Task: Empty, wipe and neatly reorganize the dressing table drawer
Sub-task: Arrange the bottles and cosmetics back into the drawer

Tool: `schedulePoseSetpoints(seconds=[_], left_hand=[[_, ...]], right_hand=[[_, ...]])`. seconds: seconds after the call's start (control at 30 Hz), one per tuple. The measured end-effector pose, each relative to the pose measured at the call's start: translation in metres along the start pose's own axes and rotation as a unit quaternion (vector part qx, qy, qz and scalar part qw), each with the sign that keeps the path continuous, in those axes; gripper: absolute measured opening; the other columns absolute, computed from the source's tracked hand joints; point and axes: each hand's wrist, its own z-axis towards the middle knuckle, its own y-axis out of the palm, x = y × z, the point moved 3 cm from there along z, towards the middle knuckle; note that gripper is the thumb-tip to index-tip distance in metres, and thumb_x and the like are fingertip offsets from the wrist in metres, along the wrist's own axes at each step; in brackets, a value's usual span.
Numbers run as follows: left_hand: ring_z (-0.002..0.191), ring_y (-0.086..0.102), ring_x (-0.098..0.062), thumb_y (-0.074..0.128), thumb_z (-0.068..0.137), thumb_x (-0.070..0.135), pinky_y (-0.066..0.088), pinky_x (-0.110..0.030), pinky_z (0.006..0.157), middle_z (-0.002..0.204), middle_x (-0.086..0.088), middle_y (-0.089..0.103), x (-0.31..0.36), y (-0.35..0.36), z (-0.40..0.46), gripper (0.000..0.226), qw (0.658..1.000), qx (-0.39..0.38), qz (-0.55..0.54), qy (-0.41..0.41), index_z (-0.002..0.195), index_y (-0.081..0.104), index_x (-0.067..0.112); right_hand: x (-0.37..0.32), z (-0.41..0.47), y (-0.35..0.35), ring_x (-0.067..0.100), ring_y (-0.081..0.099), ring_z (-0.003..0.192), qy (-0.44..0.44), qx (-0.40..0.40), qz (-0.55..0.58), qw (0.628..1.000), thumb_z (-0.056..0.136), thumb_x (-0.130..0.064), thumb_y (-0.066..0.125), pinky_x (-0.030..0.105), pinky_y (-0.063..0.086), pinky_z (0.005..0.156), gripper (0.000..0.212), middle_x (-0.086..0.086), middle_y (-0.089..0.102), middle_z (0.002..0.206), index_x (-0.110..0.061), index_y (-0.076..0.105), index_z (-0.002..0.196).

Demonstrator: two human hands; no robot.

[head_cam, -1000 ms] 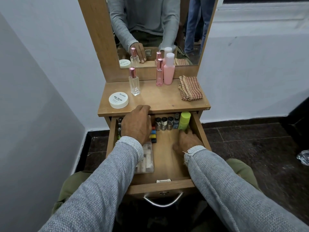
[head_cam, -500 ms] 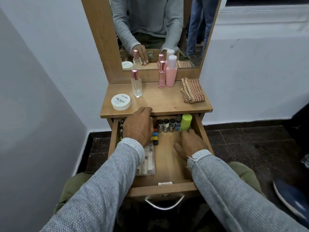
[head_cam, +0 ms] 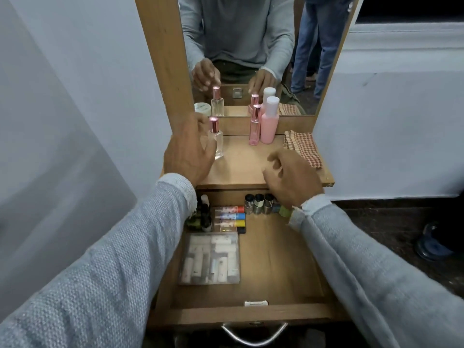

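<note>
At the far left of the desk, the left hand hovers with fingers spread beside the clear perfume bottle; whether it touches the glass, I cannot tell. Below, the drawer stands pulled out, with dark little bottles at its back left, four colour-capped tubes stacked just beside them, and a clear plastic box of white sticks in front. Moving right, a slim pink bottle and a pink lotion bottle stand touching by the mirror. The right hand hangs over the desk edge, fingers loosely curled, holding nothing, above small silver-capped bottles. Far right lies a folded checked cloth.
</note>
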Motion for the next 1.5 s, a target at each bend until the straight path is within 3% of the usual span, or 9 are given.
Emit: schedulePoseSetpoints(seconds=[0.07, 0.2, 0.3, 0.43, 0.63, 0.97, 1.1, 1.3, 1.5], left_hand=[[0.097, 0.058, -0.015, 0.068, 0.084, 0.028, 0.054, -0.038, 0.084, 0.12, 0.005, 0.054, -0.004, 0.002, 0.015, 0.048, 0.999, -0.035, -0.011, -0.017, 0.123, 0.041, 0.03], [0.105, 0.057, -0.019, 0.069, 0.085, 0.028, 0.05, -0.041, 0.092, 0.126, 0.002, 0.053, -0.008, 0.015, 0.025, 0.063, 0.992, -0.123, -0.024, -0.017, 0.136, 0.032, 0.028], [0.11, 0.057, -0.021, 0.07, 0.086, 0.029, 0.047, -0.036, 0.091, 0.125, 0.0, 0.056, -0.012, 0.024, 0.026, 0.06, 0.989, -0.145, -0.027, -0.023, 0.134, 0.035, 0.023], [0.098, 0.061, -0.023, 0.065, 0.088, 0.03, 0.051, -0.04, 0.086, 0.114, 0.0, 0.062, -0.014, 0.031, 0.027, 0.05, 0.989, -0.143, -0.026, -0.037, 0.13, 0.038, 0.024], [0.089, 0.064, -0.025, 0.063, 0.089, 0.028, 0.054, -0.045, 0.083, 0.104, -0.002, 0.066, -0.022, 0.037, 0.03, 0.039, 0.989, -0.139, 0.005, -0.046, 0.123, 0.044, 0.022], [0.078, 0.064, -0.017, 0.066, 0.088, 0.028, 0.055, -0.036, 0.073, 0.101, 0.003, 0.066, -0.019, 0.034, 0.025, 0.041, 0.995, -0.097, -0.013, -0.017, 0.123, 0.044, 0.021], [0.083, 0.065, -0.012, 0.068, 0.087, 0.029, 0.054, -0.032, 0.078, 0.097, 0.007, 0.067, -0.013, 0.027, 0.019, 0.054, 0.992, -0.094, -0.082, -0.016, 0.131, 0.038, 0.024], [0.077, 0.062, 0.008, 0.071, 0.084, 0.026, 0.045, -0.002, 0.062, 0.081, 0.019, 0.062, -0.004, 0.014, 0.0, 0.076, 0.987, -0.075, -0.143, 0.005, 0.142, 0.022, 0.029], [0.077, 0.064, 0.001, 0.069, 0.084, 0.024, 0.052, -0.009, 0.07, 0.084, 0.008, 0.065, 0.002, 0.007, -0.034, 0.085, 0.981, -0.104, -0.166, 0.014, 0.146, 0.014, 0.037]], right_hand=[[-0.006, 0.025, -0.005, 0.018, 0.056, 0.084, -0.014, 0.023, -0.002, 1.0, 0.088, -0.025, 0.061, 0.034, 0.05, 0.073, 0.029, 0.004, 0.058, 0.106, -0.014, 0.057, 0.115], [-0.018, 0.069, -0.007, 0.024, 0.058, 0.095, -0.059, 0.051, -0.034, 0.996, 0.087, -0.021, 0.061, 0.034, 0.05, 0.077, 0.037, 0.008, 0.051, 0.123, -0.012, 0.052, 0.122], [-0.022, 0.095, -0.001, 0.028, 0.055, 0.106, -0.076, 0.021, -0.079, 0.994, 0.084, -0.018, 0.063, 0.036, 0.048, 0.082, 0.045, 0.007, 0.043, 0.133, -0.012, 0.047, 0.127], [-0.024, 0.113, 0.011, 0.033, 0.056, 0.107, -0.062, -0.047, -0.143, 0.987, 0.085, -0.016, 0.063, 0.044, 0.052, 0.083, 0.054, 0.006, 0.037, 0.14, -0.015, 0.039, 0.134], [-0.023, 0.116, 0.017, 0.032, 0.057, 0.099, -0.064, -0.007, -0.157, 0.985, 0.083, 0.0, 0.061, 0.041, 0.052, 0.077, 0.049, 0.01, 0.045, 0.126, -0.012, 0.044, 0.127], [-0.021, 0.107, 0.021, 0.033, 0.058, 0.093, -0.1, 0.01, -0.16, 0.982, 0.087, -0.003, 0.057, 0.044, 0.054, 0.076, 0.037, 0.01, 0.048, 0.12, -0.011, 0.047, 0.122], [-0.023, 0.104, 0.023, 0.028, 0.059, 0.086, -0.132, 0.017, -0.122, 0.983, 0.089, -0.008, 0.057, 0.037, 0.053, 0.072, 0.029, 0.009, 0.049, 0.116, -0.011, 0.049, 0.117], [-0.02, 0.089, 0.019, 0.028, 0.058, 0.087, -0.163, 0.025, -0.057, 0.985, 0.086, -0.012, 0.061, 0.04, 0.053, 0.073, 0.034, 0.012, 0.05, 0.113, -0.008, 0.053, 0.119], [-0.016, 0.049, -0.001, 0.021, 0.056, 0.093, -0.117, 0.07, 0.074, 0.988, 0.082, -0.014, 0.07, 0.036, 0.051, 0.08, 0.045, 0.009, 0.059, 0.107, -0.01, 0.051, 0.123]])
